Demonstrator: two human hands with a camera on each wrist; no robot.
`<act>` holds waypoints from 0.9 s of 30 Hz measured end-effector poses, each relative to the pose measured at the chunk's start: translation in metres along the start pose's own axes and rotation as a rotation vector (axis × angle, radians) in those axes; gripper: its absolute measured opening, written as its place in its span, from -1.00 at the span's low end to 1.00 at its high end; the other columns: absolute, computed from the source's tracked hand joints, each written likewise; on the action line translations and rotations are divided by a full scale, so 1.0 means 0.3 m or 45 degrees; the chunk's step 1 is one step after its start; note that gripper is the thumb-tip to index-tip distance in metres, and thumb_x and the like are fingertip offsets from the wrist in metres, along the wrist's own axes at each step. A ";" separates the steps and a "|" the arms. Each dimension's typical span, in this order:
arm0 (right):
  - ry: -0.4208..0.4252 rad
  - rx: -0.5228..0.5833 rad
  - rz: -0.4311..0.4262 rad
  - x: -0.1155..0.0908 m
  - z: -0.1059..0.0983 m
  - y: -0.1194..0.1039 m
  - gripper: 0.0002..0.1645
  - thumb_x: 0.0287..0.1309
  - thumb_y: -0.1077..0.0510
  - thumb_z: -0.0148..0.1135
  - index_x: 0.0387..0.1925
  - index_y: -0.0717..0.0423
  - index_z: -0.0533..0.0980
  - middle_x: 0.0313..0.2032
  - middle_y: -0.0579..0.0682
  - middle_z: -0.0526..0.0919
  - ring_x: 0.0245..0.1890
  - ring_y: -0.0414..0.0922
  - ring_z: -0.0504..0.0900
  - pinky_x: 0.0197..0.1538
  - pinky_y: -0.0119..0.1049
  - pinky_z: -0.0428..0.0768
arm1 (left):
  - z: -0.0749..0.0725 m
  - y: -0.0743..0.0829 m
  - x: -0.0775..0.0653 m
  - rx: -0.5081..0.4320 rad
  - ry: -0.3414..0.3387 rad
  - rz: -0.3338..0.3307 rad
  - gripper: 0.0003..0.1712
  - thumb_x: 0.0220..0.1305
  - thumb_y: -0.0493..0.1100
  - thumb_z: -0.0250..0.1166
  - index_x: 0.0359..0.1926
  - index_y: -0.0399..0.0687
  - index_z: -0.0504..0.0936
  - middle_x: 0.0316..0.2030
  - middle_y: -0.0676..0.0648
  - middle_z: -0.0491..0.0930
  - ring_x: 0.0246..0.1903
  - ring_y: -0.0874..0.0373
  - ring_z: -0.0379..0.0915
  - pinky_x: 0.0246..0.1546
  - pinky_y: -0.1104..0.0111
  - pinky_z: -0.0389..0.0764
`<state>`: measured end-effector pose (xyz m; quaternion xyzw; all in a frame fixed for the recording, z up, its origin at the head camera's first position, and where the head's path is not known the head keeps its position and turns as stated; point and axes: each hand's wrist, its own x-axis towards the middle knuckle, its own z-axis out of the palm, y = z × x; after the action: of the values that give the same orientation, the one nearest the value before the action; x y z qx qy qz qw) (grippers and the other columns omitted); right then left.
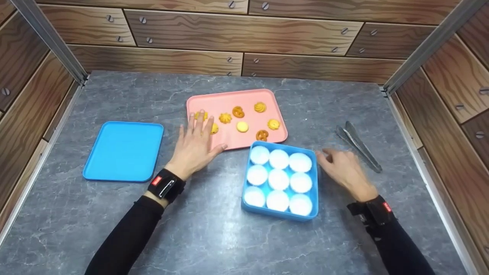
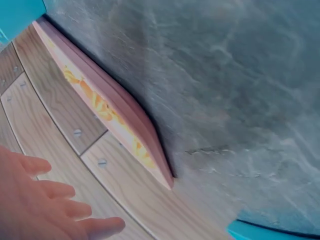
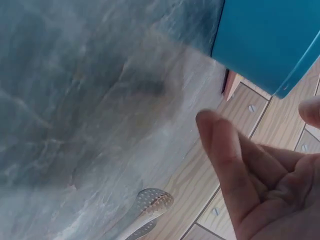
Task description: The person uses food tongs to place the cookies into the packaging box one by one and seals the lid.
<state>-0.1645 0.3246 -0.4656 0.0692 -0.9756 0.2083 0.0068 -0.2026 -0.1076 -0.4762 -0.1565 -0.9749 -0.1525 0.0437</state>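
My left hand (image 1: 193, 149) reaches over the left end of a pink tray (image 1: 221, 141), fingers spread and holding nothing. In the left wrist view its fingers (image 2: 60, 192) stand apart from the tray. Several small cookies lie on the tray, among them a round yellow one (image 1: 242, 126), a swirled one (image 1: 260, 107) and a pretzel (image 1: 238, 112); my fingers partly hide two at the left. In front stands a blue square box (image 1: 282, 215) with several white paper cups (image 1: 278, 178). Just right of it is my right hand (image 1: 345, 170), empty with loosely bent fingers.
Metal tongs (image 1: 361, 147) lie on the grey marbled table (image 1: 206, 236) at the right, beyond my right hand. A flat blue square lid (image 1: 124, 151) lies at the left. Wood-patterned walls (image 1: 244, 34) enclose the back and both sides.
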 end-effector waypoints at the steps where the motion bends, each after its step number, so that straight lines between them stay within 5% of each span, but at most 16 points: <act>1: 0.005 -0.002 -0.017 -0.003 0.003 -0.002 -0.27 0.53 -0.25 -0.02 0.17 0.32 0.62 -0.16 0.28 0.77 -0.23 0.19 0.73 -0.10 0.17 0.70 | 0.000 0.005 -0.001 0.001 0.000 0.009 0.09 0.42 0.52 -0.02 0.65 -0.12 0.03 0.63 -0.30 -0.18 0.59 -0.31 -0.32 0.51 -0.36 -0.06; 5: 0.027 0.004 -0.069 -0.015 0.015 -0.007 -0.50 0.51 -0.10 0.07 -0.15 0.19 0.76 -0.46 0.07 0.72 -0.50 -0.03 0.58 -0.40 -0.07 0.60 | 0.003 0.021 -0.008 0.030 -0.008 0.038 0.08 0.43 0.52 -0.03 0.63 -0.13 0.09 0.62 -0.31 -0.12 0.59 -0.31 -0.30 0.50 -0.36 0.00; 11: 0.103 0.029 -0.158 -0.022 0.039 -0.016 -0.66 0.45 0.08 0.11 -0.21 0.14 0.77 -0.57 -0.08 0.63 -0.57 -0.14 0.49 -0.45 -0.15 0.57 | 0.014 0.044 -0.025 0.069 -0.020 0.104 0.04 0.43 0.51 0.00 0.60 -0.14 0.18 0.62 -0.29 -0.07 0.59 -0.27 -0.22 0.53 -0.31 0.01; 16: 0.125 0.045 -0.177 -0.018 0.045 -0.034 -0.72 0.38 0.18 0.12 -0.39 0.10 0.69 -0.73 -0.20 0.31 -0.69 -0.21 0.25 -0.60 -0.34 0.23 | 0.017 0.082 -0.042 0.063 -0.014 0.176 0.01 0.44 0.50 -0.02 0.58 -0.13 0.23 0.59 -0.27 0.03 0.56 -0.25 -0.06 0.52 -0.26 0.11; 24: 0.125 0.037 -0.177 -0.006 0.054 -0.062 -0.66 0.34 0.21 0.11 -0.59 0.01 0.50 -0.74 -0.26 0.14 -0.70 -0.27 0.10 -0.61 -0.39 0.11 | 0.023 0.158 -0.076 -0.283 -0.132 0.171 -0.12 0.48 0.37 0.11 0.52 -0.14 0.34 0.37 -0.23 0.49 0.26 -0.14 0.52 0.29 -0.01 0.58; 27: 0.118 0.029 -0.163 0.000 0.061 -0.077 -0.71 0.35 0.21 0.10 -0.49 0.07 0.62 -0.74 -0.24 0.16 -0.70 -0.26 0.12 -0.60 -0.38 0.13 | 0.034 0.178 -0.082 -0.408 -0.150 0.183 -0.19 0.48 0.29 0.18 0.54 -0.04 0.33 0.21 -0.18 0.63 -0.02 -0.02 0.67 0.11 0.07 0.70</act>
<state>-0.1610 0.2963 -0.4731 0.1217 -0.9654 0.2216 0.0646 -0.1626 -0.0634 -0.4740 -0.2395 -0.9253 -0.2928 -0.0283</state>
